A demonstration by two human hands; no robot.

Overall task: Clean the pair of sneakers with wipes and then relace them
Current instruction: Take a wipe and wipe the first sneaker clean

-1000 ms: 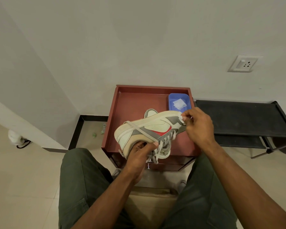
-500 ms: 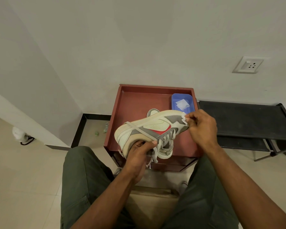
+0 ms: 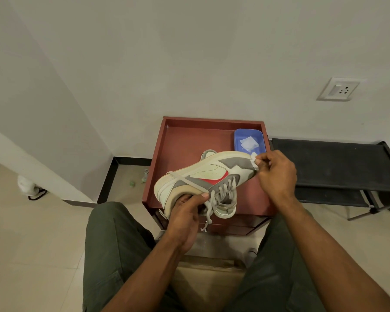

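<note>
Compared with a second ago, the right hand [image 3: 277, 174] is a little further along the sneaker [image 3: 203, 179], so the white wipe [image 3: 253, 159] pinched in its fingertips now presses on the grey end of the shoe right at the edge of the sole. The sneaker is also tilted slightly more, with this end higher. More of the blue tray [image 3: 249, 140] shows above the hand than before.
</note>
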